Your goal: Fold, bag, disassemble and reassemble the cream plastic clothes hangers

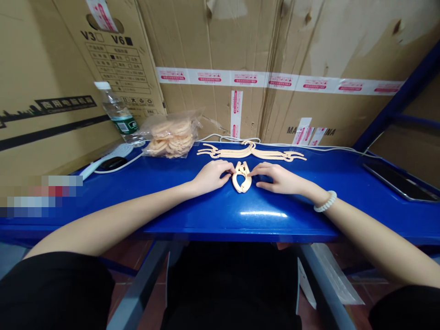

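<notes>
A folded cream plastic travel hanger (246,184) lies on the blue table between my two hands, its rounded end towards me. My left hand (213,177) has curled fingers, with the fingertips pinching at the hanger's left edge. From the other side, my right hand (277,178) holds its upper right edge with the fingertips, the thumb lower down and a little apart from it. Just behind lies a second cream hanger (235,153), unfolded, its arms spread left and right and its hook at the back.
A clear bag of folded hangers (173,137) sits at back left beside a water bottle (120,114). Near them are a pale-handled object (106,160) and a black mouse-like object (112,163). White cable (337,148) runs along cardboard (213,36). A dark phone-like slab (400,181) lies right.
</notes>
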The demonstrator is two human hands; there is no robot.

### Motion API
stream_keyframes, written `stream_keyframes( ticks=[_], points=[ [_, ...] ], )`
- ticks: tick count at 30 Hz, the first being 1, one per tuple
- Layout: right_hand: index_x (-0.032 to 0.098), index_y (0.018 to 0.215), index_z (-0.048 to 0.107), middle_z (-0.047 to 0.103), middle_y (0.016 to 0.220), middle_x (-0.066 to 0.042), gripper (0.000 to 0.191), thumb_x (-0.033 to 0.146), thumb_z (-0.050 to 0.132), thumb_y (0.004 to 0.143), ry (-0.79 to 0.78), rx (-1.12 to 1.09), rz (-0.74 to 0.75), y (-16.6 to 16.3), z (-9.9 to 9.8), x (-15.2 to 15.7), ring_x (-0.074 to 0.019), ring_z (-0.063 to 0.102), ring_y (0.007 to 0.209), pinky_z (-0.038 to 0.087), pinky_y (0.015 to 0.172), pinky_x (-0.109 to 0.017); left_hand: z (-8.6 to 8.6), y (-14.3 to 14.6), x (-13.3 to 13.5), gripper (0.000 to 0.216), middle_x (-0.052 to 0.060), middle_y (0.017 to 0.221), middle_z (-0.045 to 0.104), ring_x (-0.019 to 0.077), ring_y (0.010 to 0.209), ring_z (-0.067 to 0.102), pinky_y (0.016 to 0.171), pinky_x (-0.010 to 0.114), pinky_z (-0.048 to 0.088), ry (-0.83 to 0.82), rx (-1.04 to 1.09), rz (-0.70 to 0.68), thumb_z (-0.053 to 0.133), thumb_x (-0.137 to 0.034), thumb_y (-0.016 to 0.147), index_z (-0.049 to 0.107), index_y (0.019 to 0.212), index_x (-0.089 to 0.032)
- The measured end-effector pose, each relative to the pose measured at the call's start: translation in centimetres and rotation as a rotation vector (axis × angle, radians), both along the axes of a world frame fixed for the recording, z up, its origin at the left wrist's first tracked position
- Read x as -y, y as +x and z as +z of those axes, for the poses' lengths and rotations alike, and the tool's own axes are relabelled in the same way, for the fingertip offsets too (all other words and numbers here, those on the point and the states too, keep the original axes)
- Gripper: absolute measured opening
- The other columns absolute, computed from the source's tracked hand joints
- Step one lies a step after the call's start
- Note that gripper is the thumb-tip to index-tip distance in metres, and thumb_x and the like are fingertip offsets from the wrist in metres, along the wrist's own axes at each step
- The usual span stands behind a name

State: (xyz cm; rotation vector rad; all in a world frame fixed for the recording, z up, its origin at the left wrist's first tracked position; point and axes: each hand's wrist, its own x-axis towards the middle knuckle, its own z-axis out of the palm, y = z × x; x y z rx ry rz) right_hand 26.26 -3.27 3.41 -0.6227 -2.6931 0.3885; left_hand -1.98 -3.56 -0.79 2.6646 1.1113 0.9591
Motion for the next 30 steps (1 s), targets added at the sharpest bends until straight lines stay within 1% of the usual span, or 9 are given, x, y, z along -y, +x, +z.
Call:
stream_keyframes(
  ticks=[4,8,17,23,26,30],
  points=[
    [0.018,0.131,0.070,0.068,0.120,-0.014,0.036,0.027,0.062,0.098,-0.002,0.013,-0.003,0.03,0.09,0.00,-0.0301,0.066,0.107,0.054,0.098,-0.052,-0.16,-0.27,-0.09,0.025,0.007,0.102,0.075,0.0252,0.099,0.069,0.091,0.039,0.053,0.072,-0.080,-0.008,0.052,-0.008,0.091,0.072,0.101,-0.020],
    [0.021,0.132,0.070,0.069,0.120,-0.012,0.037,0.027,0.063,0.097,-0.004,0.031,-0.009,0.11,0.25,0.02,-0.0298,0.066,0.109,0.053,0.099,-0.050,-0.20,-0.34,-0.09,0.027,0.007,0.102,0.074,0.0247,0.099,0.068,0.091,0.038,0.053,0.108,-0.118,-0.013,0.049,-0.008,0.092,0.071,0.102,-0.020],
    [0.020,0.133,0.069,0.069,0.120,-0.013,0.038,0.028,0.064,0.096,-0.022,0.029,-0.003,0.25,0.25,-0.09,-0.0305,0.066,0.108,0.053,0.099,-0.052,-0.23,-0.02,0.07,0.021,0.007,0.101,0.074,0.0254,0.098,0.069,0.089,0.038,0.053,0.139,-0.119,-0.004,0.053,-0.012,0.092,0.070,0.101,-0.021],
    [0.020,0.133,0.069,0.068,0.121,-0.013,0.038,0.028,0.064,0.096,-0.030,0.032,-0.002,0.32,0.35,-0.05,-0.0308,0.066,0.108,0.053,0.099,-0.051,-0.20,-0.01,0.26,0.022,0.007,0.102,0.075,0.0253,0.097,0.070,0.087,0.038,0.053,0.161,-0.127,0.004,0.051,-0.012,0.094,0.070,0.102,-0.021],
    [0.020,0.133,0.069,0.068,0.122,-0.013,0.039,0.028,0.064,0.096,-0.033,0.039,-0.003,0.31,0.37,-0.07,-0.0309,0.066,0.109,0.053,0.099,-0.051,-0.20,0.01,0.34,0.023,0.007,0.102,0.076,0.0265,0.096,0.071,0.086,0.039,0.053,0.164,-0.115,0.006,0.050,-0.012,0.095,0.070,0.101,-0.020],
    [0.017,0.134,0.068,0.068,0.124,-0.015,0.039,0.027,0.063,0.096,-0.043,0.062,0.001,0.15,0.41,-0.07,-0.0314,0.064,0.113,0.051,0.102,-0.052,-0.03,0.12,0.56,0.023,0.008,0.102,0.076,0.0282,0.094,0.071,0.086,0.042,0.053,0.164,-0.107,0.005,0.049,-0.013,0.096,0.071,0.101,-0.018]
  ],
)
